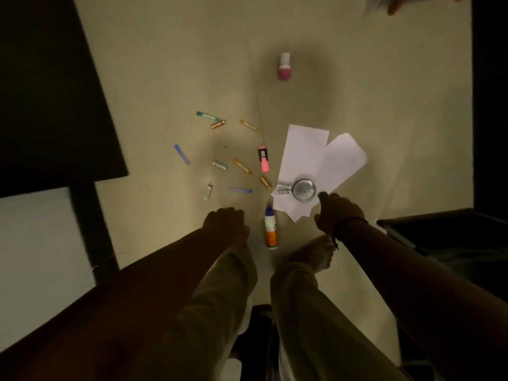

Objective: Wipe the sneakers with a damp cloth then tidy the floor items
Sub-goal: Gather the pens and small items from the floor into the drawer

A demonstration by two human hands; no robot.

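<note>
Small items lie scattered on the pale floor: several thin coloured pens and tubes such as a blue one (181, 154), a pink highlighter (263, 159), a glue bottle (270, 229) and a pink bottle (284, 66) farther off. Two white paper sheets (316, 158) lie to the right, with a round silver metal object (303, 190) on them. My right hand (336, 214) reaches down beside that metal object, one finger close to its rim, holding nothing. My left hand (226, 225) hangs with fingers curled, nothing visible in it. No sneakers or cloth are in view.
A dark furniture panel (49, 105) fills the left side. A dark bin or box (450, 232) stands at the right. My legs and a bare foot (316, 254) are below the hands. Something pale with another hand shows at the top right corner (395, 4).
</note>
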